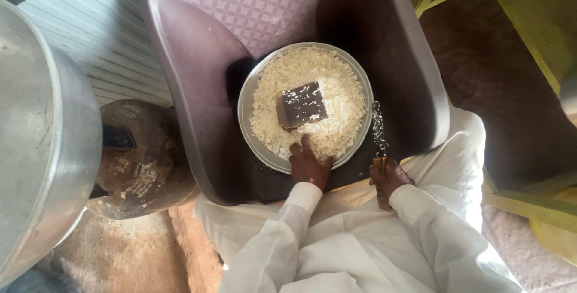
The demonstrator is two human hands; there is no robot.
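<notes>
A big metal pot (36,143) fills the left edge of the view; its inside does not show. Next in size is a purple-brown plastic chair (198,76) with a patterned back, seen from above, its seat facing the person in white sleeves. On the seat lies a round metal plate (246,109), heaped with pale shredded flakes (336,97) that cover nearly its whole surface up to the rim. In the middle of the heap rests a dark rectangular block (300,105), speckled with bits of the same flakes. To the left of the chair, on the floor, stands a dark round pot (141,161), rusty and dusted with pale crumbs.

The left hand (309,164) rests on the near rim of the plate, its fingers spread apart and touching the flakes just below the block, gripping nothing. The right hand (389,177) is closed around the wooden handle of a knife (378,131), just beside the plate's right rim, the blade pointing away from the person and coated with flakes.
</notes>
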